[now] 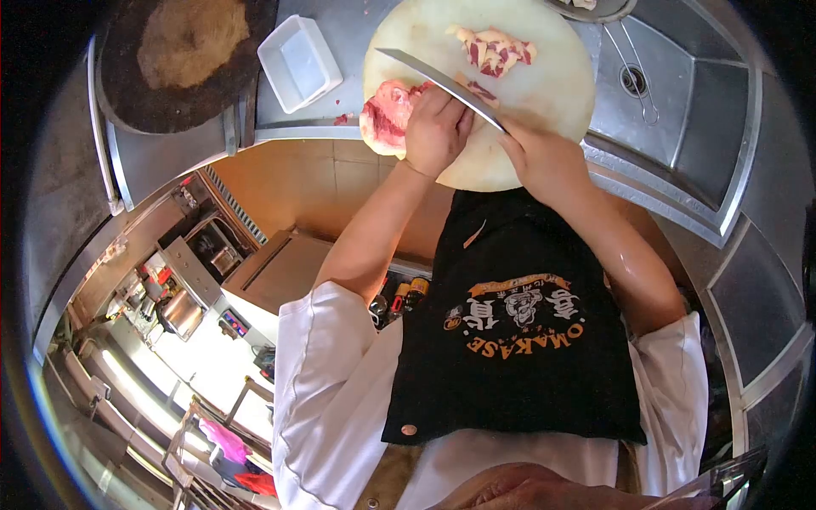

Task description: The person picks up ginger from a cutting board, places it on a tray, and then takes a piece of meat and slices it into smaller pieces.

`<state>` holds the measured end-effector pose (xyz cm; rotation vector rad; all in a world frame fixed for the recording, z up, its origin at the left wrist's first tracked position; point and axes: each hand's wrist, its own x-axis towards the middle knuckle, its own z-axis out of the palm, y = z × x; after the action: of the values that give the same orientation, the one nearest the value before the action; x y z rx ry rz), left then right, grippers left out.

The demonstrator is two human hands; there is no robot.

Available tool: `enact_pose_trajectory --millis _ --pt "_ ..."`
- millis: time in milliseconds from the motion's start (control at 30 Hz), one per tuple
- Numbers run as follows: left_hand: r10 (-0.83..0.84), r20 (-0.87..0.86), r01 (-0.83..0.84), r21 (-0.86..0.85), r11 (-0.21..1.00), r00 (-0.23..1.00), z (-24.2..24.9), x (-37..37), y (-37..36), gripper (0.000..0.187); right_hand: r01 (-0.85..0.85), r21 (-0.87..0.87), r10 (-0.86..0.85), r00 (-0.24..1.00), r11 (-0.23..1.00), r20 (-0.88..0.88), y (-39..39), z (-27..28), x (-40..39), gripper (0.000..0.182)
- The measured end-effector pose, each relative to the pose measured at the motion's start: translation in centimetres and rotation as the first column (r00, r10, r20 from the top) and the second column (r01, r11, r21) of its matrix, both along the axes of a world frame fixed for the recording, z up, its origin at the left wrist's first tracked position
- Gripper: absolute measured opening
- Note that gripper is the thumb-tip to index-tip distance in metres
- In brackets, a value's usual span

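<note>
A kitchen knife [433,75] is gripped by its handle in my right hand [544,160]. Its long blade slants up to the left across a round white cutting board [552,93]. My left hand [437,134] has its fingers curled on a large piece of raw meat [388,115] at the board's left side, with the knuckles close to the blade. A small strip of meat [481,90] lies just beyond the blade. Farther back on the board sits a pile of cut meat [495,51], red with pale yellowish fat.
Left of the board stands a white plastic tray [297,64], with small meat scraps near it on the metal counter. A dark round wooden block [183,59] is at the far left. To the right are a metal sink [654,110] and a wire-handled strainer [595,8].
</note>
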<state>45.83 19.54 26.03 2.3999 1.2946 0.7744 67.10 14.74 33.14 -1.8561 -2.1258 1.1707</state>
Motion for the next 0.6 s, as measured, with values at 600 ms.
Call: enact_pose_trajectory --millis 600 --pt "-0.002 0.069 0.0 0.028 1.0 0.998 -0.5 0.1 0.3 0.015 0.067 0.151 -0.058 0.996 0.986 -0.066 -1.4 -4.7 2.0 0.036"
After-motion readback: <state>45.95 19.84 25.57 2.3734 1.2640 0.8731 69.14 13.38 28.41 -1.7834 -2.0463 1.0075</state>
